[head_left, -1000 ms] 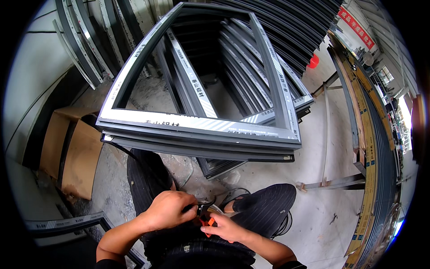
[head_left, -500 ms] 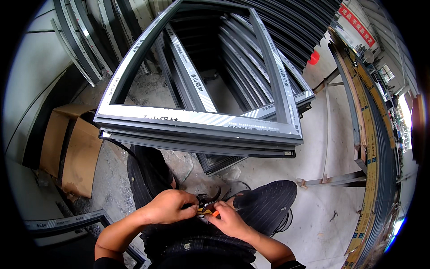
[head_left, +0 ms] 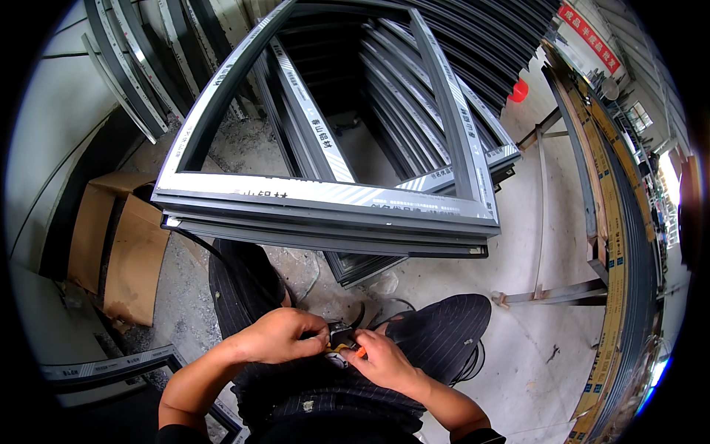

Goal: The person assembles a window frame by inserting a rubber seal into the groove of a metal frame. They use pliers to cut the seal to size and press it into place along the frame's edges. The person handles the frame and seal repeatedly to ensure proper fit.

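My left hand (head_left: 285, 337) is closed in a pinch above my lap, at the left side of a small dark piece with yellow parts (head_left: 340, 342). From the right, my right hand (head_left: 384, 361) grips a small orange-tipped thing (head_left: 361, 352) against the same cluster. A round whitish part (head_left: 337, 360) shows just below, between the hands. My fingers cover much of these pieces, so their kind cannot be made out. Ahead of my knees lies a stack of dark window frames (head_left: 325, 200) with white protective film, above the floor and apart from both hands.
An open cardboard box (head_left: 133, 274) stands on the littered floor at left. Another frame (head_left: 111, 368) lies at lower left. Long profiles (head_left: 617, 281) rest on a metal rack at right. A black cable (head_left: 200, 240) runs beside my left knee; more profiles (head_left: 137, 66) lean at the back left.
The dark piece between my hands has tilted and shifted slightly, and the round whitish part shows more. Both hands stay nearly in place. The view has shifted a little.
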{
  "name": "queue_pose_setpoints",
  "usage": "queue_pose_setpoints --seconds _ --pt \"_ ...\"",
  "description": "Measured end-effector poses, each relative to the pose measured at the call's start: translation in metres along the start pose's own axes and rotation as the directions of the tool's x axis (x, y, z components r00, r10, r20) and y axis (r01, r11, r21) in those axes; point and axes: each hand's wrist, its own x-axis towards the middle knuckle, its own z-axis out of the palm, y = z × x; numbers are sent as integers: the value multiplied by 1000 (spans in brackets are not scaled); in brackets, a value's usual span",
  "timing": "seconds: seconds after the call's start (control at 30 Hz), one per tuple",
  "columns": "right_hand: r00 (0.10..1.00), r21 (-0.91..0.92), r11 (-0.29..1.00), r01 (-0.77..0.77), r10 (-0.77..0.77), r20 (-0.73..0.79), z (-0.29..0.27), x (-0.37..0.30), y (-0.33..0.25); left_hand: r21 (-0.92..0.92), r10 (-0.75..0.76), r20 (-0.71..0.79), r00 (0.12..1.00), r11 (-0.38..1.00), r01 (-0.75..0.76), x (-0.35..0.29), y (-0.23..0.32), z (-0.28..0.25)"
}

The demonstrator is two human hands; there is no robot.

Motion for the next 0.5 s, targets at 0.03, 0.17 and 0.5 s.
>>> queue_pose_setpoints --seconds 0.03,0.17,0.5 --pt "1000 10 1000 -11 11 -23 0 -1 -1 24 -9 5 1000 1000 9 0 3 -2" --pt "967 -212 944 -252 242 -74 -23 -17 23 113 35 -170 985 993 -16 -10 10 -13" --pt "840 384 880 -279 30 541 -42 -84 38 306 339 -554 760 932 -193 24 60 5"
